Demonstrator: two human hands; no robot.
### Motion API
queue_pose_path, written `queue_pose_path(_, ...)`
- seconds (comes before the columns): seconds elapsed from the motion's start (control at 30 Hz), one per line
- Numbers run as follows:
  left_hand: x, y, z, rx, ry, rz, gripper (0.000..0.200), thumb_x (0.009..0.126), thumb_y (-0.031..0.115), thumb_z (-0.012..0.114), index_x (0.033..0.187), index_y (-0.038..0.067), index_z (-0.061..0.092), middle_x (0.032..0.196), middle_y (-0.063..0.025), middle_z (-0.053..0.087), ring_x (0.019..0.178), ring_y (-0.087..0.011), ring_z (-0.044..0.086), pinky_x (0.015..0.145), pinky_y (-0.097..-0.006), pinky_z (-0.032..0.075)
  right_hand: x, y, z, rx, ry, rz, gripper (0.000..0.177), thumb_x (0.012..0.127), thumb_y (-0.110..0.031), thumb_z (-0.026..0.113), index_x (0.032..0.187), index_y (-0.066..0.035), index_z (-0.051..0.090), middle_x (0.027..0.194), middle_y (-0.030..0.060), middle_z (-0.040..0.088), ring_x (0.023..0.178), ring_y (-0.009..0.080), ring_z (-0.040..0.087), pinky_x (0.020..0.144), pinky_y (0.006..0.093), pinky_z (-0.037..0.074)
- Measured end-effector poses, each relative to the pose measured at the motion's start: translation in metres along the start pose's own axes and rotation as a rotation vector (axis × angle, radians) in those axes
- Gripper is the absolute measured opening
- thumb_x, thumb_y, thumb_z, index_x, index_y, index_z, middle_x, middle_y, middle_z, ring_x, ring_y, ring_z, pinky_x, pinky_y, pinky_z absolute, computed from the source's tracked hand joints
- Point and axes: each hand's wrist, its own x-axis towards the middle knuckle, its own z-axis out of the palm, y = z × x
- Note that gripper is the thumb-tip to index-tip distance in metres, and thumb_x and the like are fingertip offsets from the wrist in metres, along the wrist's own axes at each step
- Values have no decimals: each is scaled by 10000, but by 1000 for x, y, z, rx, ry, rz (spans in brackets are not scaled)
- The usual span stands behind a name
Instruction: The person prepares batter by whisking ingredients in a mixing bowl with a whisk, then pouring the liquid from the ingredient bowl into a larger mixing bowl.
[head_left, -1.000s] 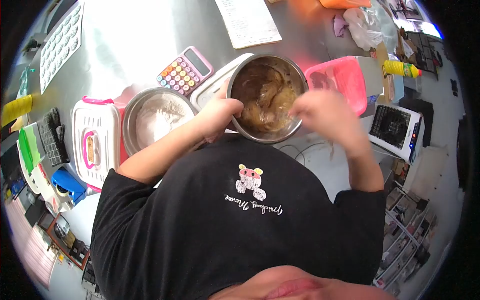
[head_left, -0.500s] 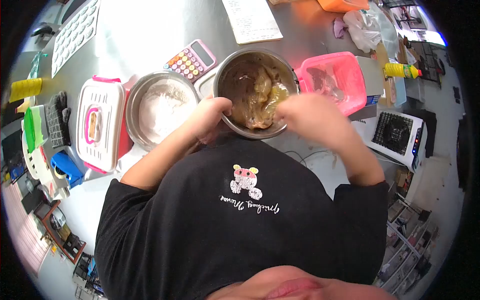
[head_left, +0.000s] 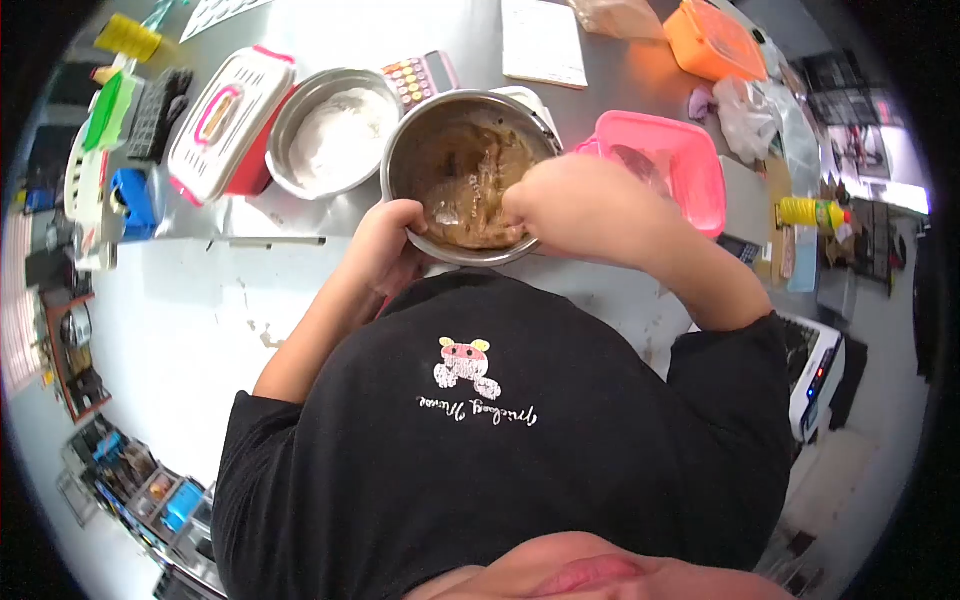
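Observation:
A steel mixing bowl (head_left: 398, 150) stands close against my body, its opening tipped slightly towards me. Glossy brown batter (head_left: 465, 195) lies inside it. My left hand (head_left: 388, 240) grips the near left rim, thumb over the edge and fingers beneath. Over the right side of the bowl, my right hand (head_left: 565, 205) is closed in a fist with its knuckles down near the batter. Whatever it holds is hidden by the hand and the mixture. To the left is a second steel bowl (head_left: 283, 150) with white powder (head_left: 345, 135) in it.
A white-lidded red box (head_left: 225, 130) stands left of the powder bowl. Behind are a pink calculator (head_left: 440, 70) and a written sheet (head_left: 543, 45). A pink container (head_left: 708, 175), an orange container (head_left: 710, 45), plastic bags (head_left: 750, 120) and a yellow bottle (head_left: 810, 213) stand to the right.
The view has turned and shifted. The mixing bowl sits further left in it, nearer the powder bowl. My right hand has moved left over the bowl, and the batter looks more evenly spread.

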Motion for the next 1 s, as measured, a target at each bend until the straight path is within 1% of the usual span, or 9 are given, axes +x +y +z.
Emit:
queue_pose_path(0.13,-47,-11,-9,-55,130,81,219,659,59,415,812,-86,477,752,-193,576,672,-271,609,658,-409,515,26,-8,-12,-28,139,44,195,712,-115,528,847,-66,659,797,156,630,766,292,622,697,376,495)
queue_pose_path(0.27,-89,-12,-40,-180,187,194,110,666,53,428,721,-29,476,686,-155,556,645,-248,598,665,-401,512,33,-86,-24,-238,-63,-231,189,690,-100,533,842,-86,645,759,110,626,747,272,606,657,377,472)
queue_pose_path(0.4,-133,-24,-80,-260,279,353,35,660,35,443,660,2,455,616,-93,489,567,-242,554,661,-415,505,88,-122,-19,-118,134,-221,186,689,-94,522,830,-78,642,714,124,615,712,267,602,666,373,467)
queue_pose_path(0.47,-160,-22,-109,-392,349,372,47,657,36,443,656,-7,460,632,-107,511,586,-244,566,665,-419,505,90,-169,-3,-207,102,-599,183,691,-75,509,822,-58,636,700,132,608,684,266,596,649,363,465)
queue_pose_path(0.63,-231,-42,-195,-475,425,501,82,655,37,435,666,-37,469,651,-139,538,590,-259,583,648,-407,518,159,-283,-17,-194,110,-533,154,691,-85,517,795,-60,628,722,128,604,721,285,590,671,372,460)
queue_pose_path(0.77,-316,-43,-262,-544,562,611,79,659,32,425,667,-34,468,649,-133,535,578,-250,586,637,-416,535,165,-412,9,-428,-120,-896,169,704,-74,498,807,-59,631,727,128,606,702,259,594,662,357,460)
queue_pose_path(0.8,-332,-47,-280,-552,592,625,77,661,28,422,671,-33,466,650,-129,535,575,-246,587,633,-418,541,180,-436,2,-304,-154,-930,185,704,-82,494,822,-66,636,743,132,611,718,265,595,671,360,459)
queue_pose_path(0.9,-378,-65,-334,-606,664,668,123,666,11,408,747,-67,459,698,-140,532,582,-242,594,645,-422,553,243,-512,32,-281,-33,-795,199,693,-90,505,839,-75,641,747,135,612,727,280,591,663,362,460)
queue_pose_path(1.0,-428,-73,-381,-677,763,712,141,670,15,407,772,-74,448,735,-158,532,612,-250,600,667,-428,552,227,-595,51,-494,-158,-1128,167,679,-99,551,820,-84,640,735,115,613,737,279,595,665,371,465)
